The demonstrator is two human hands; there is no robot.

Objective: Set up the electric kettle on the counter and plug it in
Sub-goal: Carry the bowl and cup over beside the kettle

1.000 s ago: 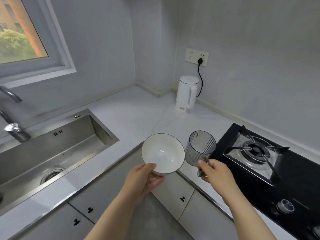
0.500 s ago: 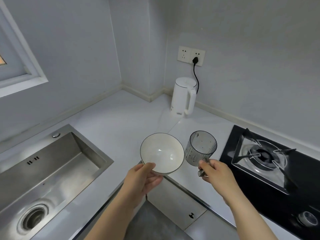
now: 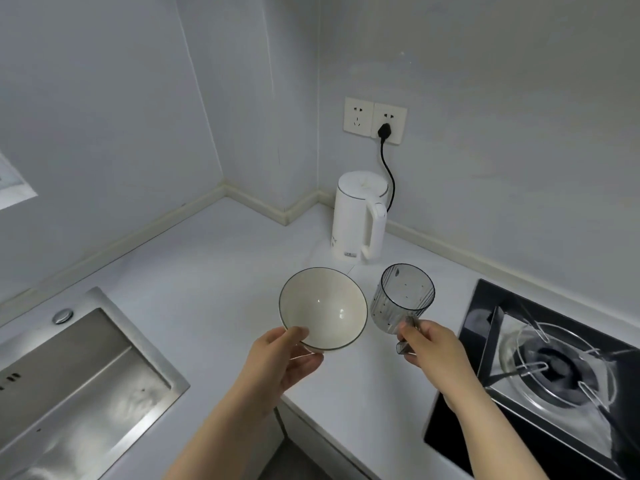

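A white electric kettle stands upright on the white counter near the back corner, handle turned towards me. Its black cord runs up to a black plug seated in the right-hand wall socket. My left hand grips the near rim of a white bowl with a dark rim line, tilted so its inside faces me. My right hand holds a clear ribbed glass mug by its handle. Both are held above the counter, in front of the kettle.
A steel sink is sunk into the counter at the left. A black gas hob with a burner grate lies at the right. A free wall socket sits left of the used one. Cabinet fronts show below the counter's front edge.
The view has swung right and moved closer to the corner; the window and tap have left the frame. Both hands have carried the bowl and mug forward over the counter towards the kettle.
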